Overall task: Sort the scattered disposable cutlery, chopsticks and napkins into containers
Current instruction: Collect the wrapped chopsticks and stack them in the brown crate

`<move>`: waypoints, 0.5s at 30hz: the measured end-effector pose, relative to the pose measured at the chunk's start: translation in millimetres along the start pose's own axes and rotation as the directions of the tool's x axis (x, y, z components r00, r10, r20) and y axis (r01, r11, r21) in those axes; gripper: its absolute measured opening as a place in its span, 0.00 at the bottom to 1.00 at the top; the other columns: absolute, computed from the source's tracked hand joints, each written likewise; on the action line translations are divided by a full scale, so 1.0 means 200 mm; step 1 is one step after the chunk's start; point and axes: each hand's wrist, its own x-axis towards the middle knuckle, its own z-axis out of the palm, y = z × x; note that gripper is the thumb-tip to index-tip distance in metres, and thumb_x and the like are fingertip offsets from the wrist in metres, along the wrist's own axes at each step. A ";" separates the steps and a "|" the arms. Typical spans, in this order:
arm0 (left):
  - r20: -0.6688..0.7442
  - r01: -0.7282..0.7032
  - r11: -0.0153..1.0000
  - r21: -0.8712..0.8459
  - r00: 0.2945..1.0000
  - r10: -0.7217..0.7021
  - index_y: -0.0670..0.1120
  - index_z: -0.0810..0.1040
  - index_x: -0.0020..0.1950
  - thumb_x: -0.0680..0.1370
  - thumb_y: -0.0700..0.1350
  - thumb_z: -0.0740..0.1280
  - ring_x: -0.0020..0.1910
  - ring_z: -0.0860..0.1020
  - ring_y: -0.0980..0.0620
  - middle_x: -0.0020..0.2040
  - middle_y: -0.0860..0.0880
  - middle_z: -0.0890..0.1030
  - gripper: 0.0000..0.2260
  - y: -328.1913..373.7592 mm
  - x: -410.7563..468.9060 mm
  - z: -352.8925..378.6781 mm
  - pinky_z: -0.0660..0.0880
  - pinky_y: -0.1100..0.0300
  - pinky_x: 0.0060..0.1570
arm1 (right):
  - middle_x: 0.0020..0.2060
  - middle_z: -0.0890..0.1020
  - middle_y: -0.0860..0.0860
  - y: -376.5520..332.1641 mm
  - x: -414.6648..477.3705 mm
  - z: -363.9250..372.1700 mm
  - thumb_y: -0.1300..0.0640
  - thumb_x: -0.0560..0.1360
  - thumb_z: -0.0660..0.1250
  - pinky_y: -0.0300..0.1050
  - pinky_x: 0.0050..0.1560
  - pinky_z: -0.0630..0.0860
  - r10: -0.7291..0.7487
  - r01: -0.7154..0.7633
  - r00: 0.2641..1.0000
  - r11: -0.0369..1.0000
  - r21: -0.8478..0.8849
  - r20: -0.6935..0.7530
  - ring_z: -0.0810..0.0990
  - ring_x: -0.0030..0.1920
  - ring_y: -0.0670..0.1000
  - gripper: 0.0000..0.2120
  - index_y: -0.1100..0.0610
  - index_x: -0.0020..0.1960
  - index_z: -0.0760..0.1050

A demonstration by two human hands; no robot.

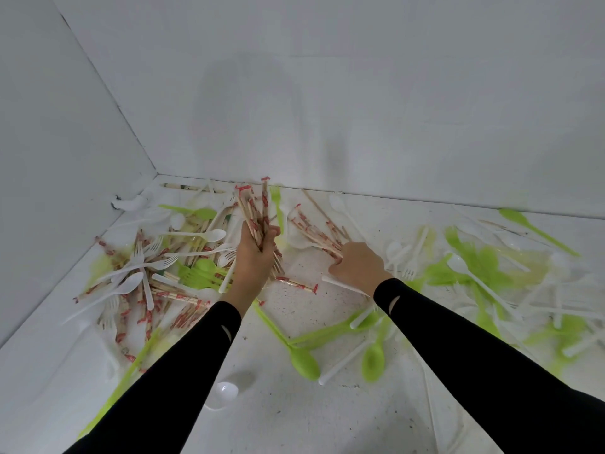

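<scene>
My left hand (254,253) grips an upright bundle of wrapped chopsticks (253,209), their red-printed paper sleeves fanning toward the back wall. To its right, my right hand (357,263) curls its fingers round a few more wrapped chopsticks (314,229) that lie flat on the white surface. More wrapped chopsticks (144,290) are mixed with white forks and spoons (144,260) at the left. Green forks (196,273) lie just left of my left wrist. No napkins or containers are visible.
White walls close the left side and the back, meeting in a corner (157,174). Green spoons (302,357) and a white spoon bowl (224,393) lie between my forearms. A blurred heap of green and white cutlery (491,273) covers the right side.
</scene>
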 end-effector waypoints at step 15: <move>0.425 -0.226 0.910 0.349 0.903 0.061 0.53 0.77 0.39 0.79 0.49 0.69 0.24 0.70 0.57 0.28 0.54 0.74 0.09 0.10 0.05 -0.05 0.68 0.66 0.27 | 0.33 0.76 0.48 0.05 -0.02 -0.44 0.59 0.72 0.72 0.34 0.23 0.66 0.093 0.012 0.988 0.745 0.667 -0.121 0.69 0.27 0.44 0.04 0.56 0.46 0.79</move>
